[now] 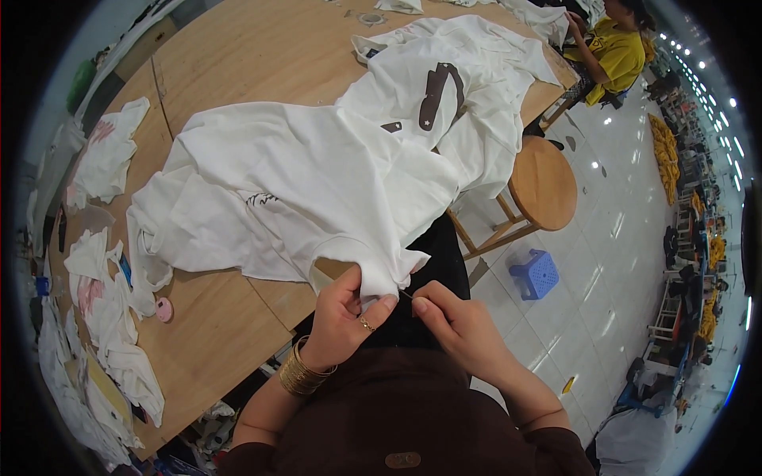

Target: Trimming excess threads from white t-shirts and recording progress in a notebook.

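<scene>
A white garment [317, 182] with a dark brown patch lies spread over the wooden table [238, 55] and hangs off its near edge. My left hand [345, 313], with a ring and gold bangles on the wrist, pinches the garment's hem at the table edge. My right hand [452, 317] is beside it, fingers closed on something thin, maybe a thread or needle, touching the same hem. What it holds is too small to identify.
More white garments [103, 159] are piled along the table's left side, with a small pink round object [163, 309]. A round wooden stool [544, 186] and a small blue plastic stool [535, 274] stand on the tiled floor. A person in yellow [611, 47] sits at the far end.
</scene>
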Demonstrator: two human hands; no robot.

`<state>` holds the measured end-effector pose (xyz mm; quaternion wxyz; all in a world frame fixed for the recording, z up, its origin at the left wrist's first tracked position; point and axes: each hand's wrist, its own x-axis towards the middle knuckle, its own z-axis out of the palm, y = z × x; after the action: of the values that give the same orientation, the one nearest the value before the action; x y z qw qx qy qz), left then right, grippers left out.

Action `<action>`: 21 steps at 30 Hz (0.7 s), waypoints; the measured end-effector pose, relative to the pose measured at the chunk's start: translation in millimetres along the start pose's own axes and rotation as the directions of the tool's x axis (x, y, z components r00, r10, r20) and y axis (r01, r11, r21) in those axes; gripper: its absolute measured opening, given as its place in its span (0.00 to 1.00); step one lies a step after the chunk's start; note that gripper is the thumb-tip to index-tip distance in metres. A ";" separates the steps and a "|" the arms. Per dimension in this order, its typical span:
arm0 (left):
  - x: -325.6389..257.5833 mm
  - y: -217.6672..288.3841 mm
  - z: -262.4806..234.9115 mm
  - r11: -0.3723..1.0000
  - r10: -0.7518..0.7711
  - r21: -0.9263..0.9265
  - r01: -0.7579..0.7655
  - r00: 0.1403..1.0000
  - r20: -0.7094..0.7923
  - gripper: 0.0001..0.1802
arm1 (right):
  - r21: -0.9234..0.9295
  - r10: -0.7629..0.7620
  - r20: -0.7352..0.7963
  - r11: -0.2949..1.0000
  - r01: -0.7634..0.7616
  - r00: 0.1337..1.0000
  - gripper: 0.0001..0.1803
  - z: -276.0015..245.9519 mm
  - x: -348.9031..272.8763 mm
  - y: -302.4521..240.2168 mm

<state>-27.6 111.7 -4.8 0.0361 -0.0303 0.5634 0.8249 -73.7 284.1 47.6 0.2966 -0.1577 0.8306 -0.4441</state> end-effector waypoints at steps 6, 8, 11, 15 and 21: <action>-1.3 0.7 -0.1 1.000 0.012 0.002 -0.012 1.000 0.008 0.13 | -0.018 0.009 0.004 1.000 -0.009 1.000 0.11 0.9 1.4 1.8; -0.9 0.5 0.7 1.000 0.011 -0.005 -0.011 1.000 0.006 0.13 | -0.021 0.025 0.008 0.999 -0.025 1.000 0.11 1.7 1.9 3.3; -0.8 0.1 0.8 1.000 0.006 0.011 -0.006 1.000 -0.009 0.13 | -0.037 -0.105 -0.047 0.994 0.103 0.993 0.11 4.0 3.7 7.2; -1.2 0.5 -0.5 1.000 0.008 0.010 -0.009 1.000 0.015 0.13 | -0.075 -0.093 -0.065 0.993 0.088 0.994 0.11 4.5 4.5 7.5; -1.8 3.9 0.3 1.000 -0.012 0.006 0.012 1.000 0.008 0.13 | -0.092 -0.073 -0.132 0.994 0.061 0.989 0.11 3.9 5.7 9.1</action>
<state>-26.2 110.5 -1.0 0.0432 -0.0304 0.5654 0.8231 -75.6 283.6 36.3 0.2174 -0.1680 0.8616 -0.4269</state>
